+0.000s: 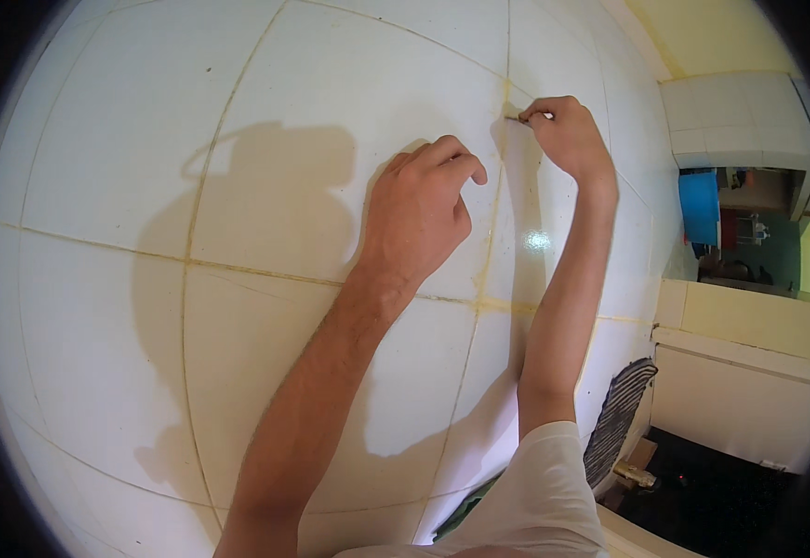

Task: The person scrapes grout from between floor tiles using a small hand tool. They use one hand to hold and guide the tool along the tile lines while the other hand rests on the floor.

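My right hand [568, 135] pinches a small thin metal tool [513, 118], only its narrow tip showing past the fingertips. The tip meets a yellowed grout line [504, 100] between large white tiles [275, 214], close to where grout lines cross. To the left, my left hand [424, 200] rests against the tiles with its fingers curled in loosely. Nothing shows between those fingers, though their undersides are partly hidden. My shadow falls across the tiles left of that hand.
A dark striped mat [619, 418] lies at the right by a pale ledge. Beyond an opening at the far right stands a blue container [700, 206] among clutter. Below, a dark recess [703, 493] holds a small brownish object [635, 474]. Green fabric [465, 510] shows beside my sleeve.
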A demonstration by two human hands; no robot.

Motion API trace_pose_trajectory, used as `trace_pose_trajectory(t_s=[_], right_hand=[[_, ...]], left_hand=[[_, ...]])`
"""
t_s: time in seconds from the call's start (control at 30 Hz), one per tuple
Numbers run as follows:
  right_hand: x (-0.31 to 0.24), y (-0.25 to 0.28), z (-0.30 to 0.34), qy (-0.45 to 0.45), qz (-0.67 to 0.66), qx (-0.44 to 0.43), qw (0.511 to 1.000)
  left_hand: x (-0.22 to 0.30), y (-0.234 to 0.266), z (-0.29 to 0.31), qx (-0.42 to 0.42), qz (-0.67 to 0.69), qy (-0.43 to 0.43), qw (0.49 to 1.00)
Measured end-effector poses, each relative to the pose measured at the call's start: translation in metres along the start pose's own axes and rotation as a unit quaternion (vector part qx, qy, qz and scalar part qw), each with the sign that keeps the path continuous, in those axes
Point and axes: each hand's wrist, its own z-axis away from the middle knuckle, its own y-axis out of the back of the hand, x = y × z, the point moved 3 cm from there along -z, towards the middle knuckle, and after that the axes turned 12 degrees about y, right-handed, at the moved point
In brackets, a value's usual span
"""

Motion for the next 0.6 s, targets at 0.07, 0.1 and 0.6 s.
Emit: trace_pose_trajectory(t_s=[0.07,0.1,0.6], right_hand=[[-0.001,-0.002,-0.001,-0.020,0.000,0.025,0.999],[-0.001,-0.005,-0.001,-0.029,-0.003,0.034,0.999],[0.000,-0.011,-0.004,0.051,-0.023,0.066,0.996]], left_hand=[[0.002,-0.003,-0.002,-0.003,0.002,0.000,1.000],[0.001,-0.002,-0.001,0.000,0.003,-0.001,1.000],[-0.001,-0.001,-0.001,-0.003,0.004,0.003,1.000]])
